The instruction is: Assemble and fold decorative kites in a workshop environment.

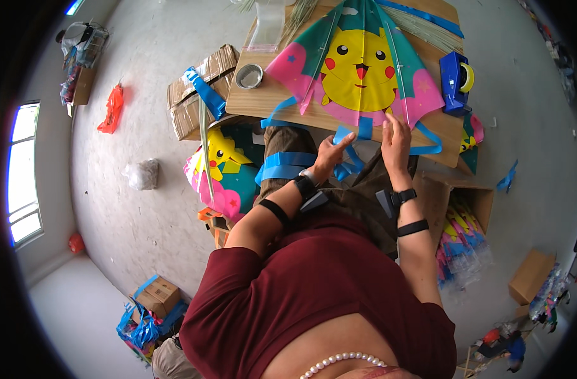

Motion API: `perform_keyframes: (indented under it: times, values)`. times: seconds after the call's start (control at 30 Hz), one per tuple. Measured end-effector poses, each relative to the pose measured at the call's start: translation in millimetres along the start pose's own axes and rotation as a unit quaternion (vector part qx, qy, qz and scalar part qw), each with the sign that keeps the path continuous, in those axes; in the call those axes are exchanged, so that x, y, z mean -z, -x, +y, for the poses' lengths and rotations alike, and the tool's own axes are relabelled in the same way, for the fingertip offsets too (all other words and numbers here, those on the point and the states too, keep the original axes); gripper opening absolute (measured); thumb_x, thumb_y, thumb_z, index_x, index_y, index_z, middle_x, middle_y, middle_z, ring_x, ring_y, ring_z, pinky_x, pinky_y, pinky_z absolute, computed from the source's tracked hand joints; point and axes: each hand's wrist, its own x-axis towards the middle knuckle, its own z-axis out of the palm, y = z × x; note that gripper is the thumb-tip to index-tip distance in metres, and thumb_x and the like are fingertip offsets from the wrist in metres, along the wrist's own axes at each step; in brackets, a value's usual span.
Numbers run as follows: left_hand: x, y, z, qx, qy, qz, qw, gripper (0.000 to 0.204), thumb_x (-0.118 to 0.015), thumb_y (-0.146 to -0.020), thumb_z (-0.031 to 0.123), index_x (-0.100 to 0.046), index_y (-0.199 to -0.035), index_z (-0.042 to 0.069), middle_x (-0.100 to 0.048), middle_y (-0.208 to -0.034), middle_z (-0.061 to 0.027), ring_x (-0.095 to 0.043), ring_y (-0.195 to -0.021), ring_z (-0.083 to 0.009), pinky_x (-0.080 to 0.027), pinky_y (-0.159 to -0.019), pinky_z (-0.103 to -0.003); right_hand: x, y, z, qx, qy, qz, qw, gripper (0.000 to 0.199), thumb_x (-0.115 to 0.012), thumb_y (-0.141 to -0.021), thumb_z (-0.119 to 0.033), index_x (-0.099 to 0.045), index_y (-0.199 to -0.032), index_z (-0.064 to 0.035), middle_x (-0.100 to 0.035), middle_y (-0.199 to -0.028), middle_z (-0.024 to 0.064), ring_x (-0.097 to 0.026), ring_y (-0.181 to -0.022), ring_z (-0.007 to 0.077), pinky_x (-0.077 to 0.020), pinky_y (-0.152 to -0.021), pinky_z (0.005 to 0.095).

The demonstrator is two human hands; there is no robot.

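The fingers of your left hand (328, 156) pinch a blue ribbon (347, 169) just off the counter's near edge. Those of your right hand (396, 145) are bent at the kite (358, 76)'s near edge; you cannot tell whether they grip it. The kite lies flat on the counter (254, 103), reaching to its far side. Close on its right, a blue tape dispenser (452, 85) crowds the corner; on its left sits a small round tin (249, 76). Beyond lie thin sticks (424, 28) and a clear plastic sheet (267, 25). More blue strips (282, 165) cross your left leg. Left of the counter stands a taped carton (181, 101); near right, an open box (481, 205) spills packed kites (462, 243).
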Motion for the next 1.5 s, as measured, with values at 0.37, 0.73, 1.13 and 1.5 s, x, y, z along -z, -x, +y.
perform_keyframes:
  times: [0.37, 0.73, 1.13, 1.5]
  values:
    - [-7, 14, -8, -0.158, -0.082, 0.037, 0.983, 0.047, -0.085, -0.095, 0.041, -0.064, -0.111, 0.002, -0.062, -0.088, 0.0020, -0.055, -0.074, -0.0044, -0.046, -0.062, -0.024, -19, 16, -51, -0.139, -0.250, -0.166, 0.944, 0.023, -0.076, -0.100, -0.022, -0.071, -0.100, -0.0004, -0.075, -0.084, 0.0082, -0.071, -0.076, 0.0148, -0.0557, -0.071, 0.0329]
    - [1, 21, 16, -0.179, -0.022, -0.010, 0.984, 0.060, -0.089, -0.092, 0.025, -0.053, -0.133, 0.000, -0.063, -0.110, -0.0079, -0.064, -0.092, -0.0130, -0.057, -0.078, -0.030, -24, -17, -27, -0.113, -0.174, -0.154, 0.966, 0.017, -0.074, -0.100, -0.017, -0.070, -0.098, -0.0009, -0.074, -0.081, 0.0121, -0.073, -0.073, 0.0226, -0.0562, -0.070, 0.0364]
    - [6, 12, 5, -0.217, -0.170, 0.084, 0.957, 0.019, -0.075, -0.102, 0.019, -0.070, -0.110, 0.002, -0.067, -0.099, -0.0009, -0.065, -0.095, -0.0111, -0.053, -0.083, -0.032, -26, -17, -34, -0.181, -0.273, -0.114, 0.938, 0.028, -0.071, -0.105, -0.019, -0.066, -0.125, -0.0007, -0.073, -0.082, 0.0089, -0.070, -0.072, 0.0157, -0.0550, -0.068, 0.0333]
    - [-7, -16, -29, -0.021, 0.180, 0.083, 0.980, 0.020, -0.075, -0.105, 0.029, -0.067, -0.104, 0.010, -0.071, -0.094, -0.0007, -0.066, -0.081, -0.0105, -0.051, -0.076, -0.025, -22, -3, -27, -0.030, -0.119, -0.029, 0.992, 0.021, -0.064, -0.104, -0.008, -0.067, -0.124, -0.0016, -0.070, -0.103, 0.0154, -0.069, -0.091, 0.0304, -0.0562, -0.083, 0.0414]
